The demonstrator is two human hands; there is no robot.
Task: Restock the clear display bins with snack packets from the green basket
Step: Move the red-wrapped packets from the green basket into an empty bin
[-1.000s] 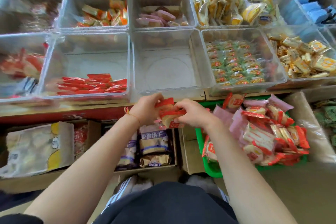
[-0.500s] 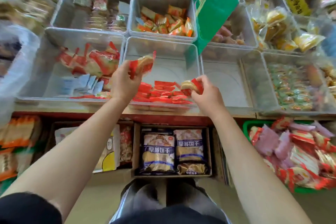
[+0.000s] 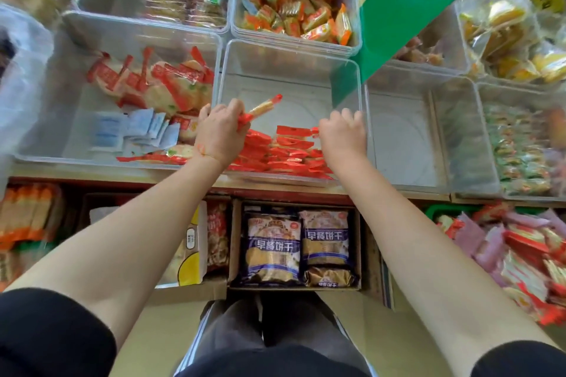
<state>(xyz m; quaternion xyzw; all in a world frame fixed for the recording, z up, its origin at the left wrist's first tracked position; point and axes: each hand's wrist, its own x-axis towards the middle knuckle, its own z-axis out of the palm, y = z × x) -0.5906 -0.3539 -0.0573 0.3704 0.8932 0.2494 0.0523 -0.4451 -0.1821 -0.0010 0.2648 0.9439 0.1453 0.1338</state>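
Both hands were inside the clear plastic display bin (image 3: 288, 70) at centre frame, over its near half. The left hand (image 3: 219, 131) gripped a red-ended snack packet with a pale biscuit visible through the wrapper (image 3: 260, 109); the fingers were curled round its lower end, and the packet angled up and to the right, clear of the pile. The right hand (image 3: 344, 135) sat at the bin's right side, knuckles up, fingers curled; a small red packet end (image 3: 314, 131) showed at its left edge, touching the fingers, so it appeared pinched, though the grip itself was hidden under the hand.

A layer of flat red packets (image 3: 275, 153) lay along the near wall of this bin, beneath and between the two hands. The far half of the bin floor was bare plastic.

The green plastic basket (image 3: 435, 211) sat at lower right of the frame, below the edge of the wooden surface (image 3: 122, 176), heaped with red and pink snack packets (image 3: 520, 248); only a strip of its rim showed.

Left of the centre bin, another clear bin (image 3: 61, 144) held red-and-white packets and pale blue sachets. The upper centre bin held orange packets (image 3: 300, 18). A green card sign (image 3: 407, 6) hung tilted at upper right. Below the surface, a cardboard box (image 3: 234, 242) held blue biscuit bags.
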